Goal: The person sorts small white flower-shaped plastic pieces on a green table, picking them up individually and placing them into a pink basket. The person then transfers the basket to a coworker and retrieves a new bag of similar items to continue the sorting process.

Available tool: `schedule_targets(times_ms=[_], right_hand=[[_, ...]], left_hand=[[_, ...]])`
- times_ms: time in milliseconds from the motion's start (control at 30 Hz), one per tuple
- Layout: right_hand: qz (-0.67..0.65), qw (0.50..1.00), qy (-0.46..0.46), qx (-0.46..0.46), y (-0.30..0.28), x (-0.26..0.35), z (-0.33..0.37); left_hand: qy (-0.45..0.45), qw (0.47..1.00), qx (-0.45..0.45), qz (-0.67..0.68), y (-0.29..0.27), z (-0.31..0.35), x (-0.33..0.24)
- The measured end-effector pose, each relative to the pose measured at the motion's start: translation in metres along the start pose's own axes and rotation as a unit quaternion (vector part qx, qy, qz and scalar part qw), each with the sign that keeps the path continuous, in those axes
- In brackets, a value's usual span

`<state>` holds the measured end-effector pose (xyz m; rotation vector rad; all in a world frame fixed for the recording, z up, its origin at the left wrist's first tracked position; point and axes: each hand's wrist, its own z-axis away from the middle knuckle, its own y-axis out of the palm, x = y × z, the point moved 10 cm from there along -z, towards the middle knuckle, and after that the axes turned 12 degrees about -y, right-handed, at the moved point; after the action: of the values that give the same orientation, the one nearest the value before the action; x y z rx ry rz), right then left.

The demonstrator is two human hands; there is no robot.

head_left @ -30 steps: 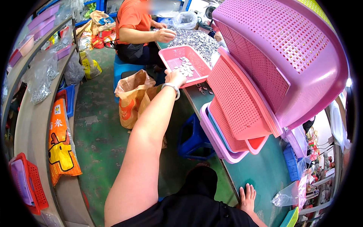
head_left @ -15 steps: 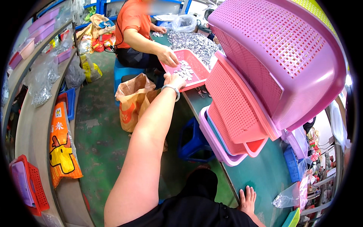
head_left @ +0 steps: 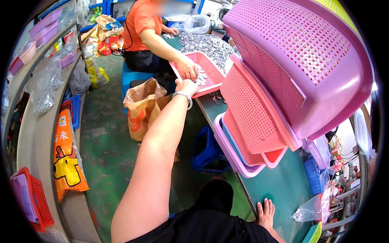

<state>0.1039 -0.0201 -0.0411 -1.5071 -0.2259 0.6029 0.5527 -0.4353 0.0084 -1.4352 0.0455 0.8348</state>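
My left arm reaches far forward, and my left hand is closed on the near left rim of a pink plastic tray. Small flat silvery pieces lie in the tray. Over it, a co-worker's hand dips in among the pieces; its fingertips are partly hidden. My right hand rests flat on the green table, its fingers spread and holding nothing.
Stacked purple and pink perforated baskets tower on the table's right. A heap of silvery pieces lies beyond the tray. A brown paper bag and a blue stool stand below. Shelves line the left side.
The co-worker's hand has moved down and slightly right, into the tray among the silvery pieces. My left hand stays at the tray's rim; my right hand has not moved.
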Motion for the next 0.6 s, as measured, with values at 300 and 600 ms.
schedule_targets(times_ms=[300, 600], right_hand=[[0.012, 1.0, 0.001, -0.027, 0.003, -0.002, 0.003], [0.005, 1.0, -0.003, -0.015, 0.0, -0.001, 0.001]], left_hand=[[0.038, 0.998, -0.022, -0.044, 0.001, 0.0, -0.004], [-0.015, 0.999, -0.022, 0.043, -0.013, 0.017, 0.003]])
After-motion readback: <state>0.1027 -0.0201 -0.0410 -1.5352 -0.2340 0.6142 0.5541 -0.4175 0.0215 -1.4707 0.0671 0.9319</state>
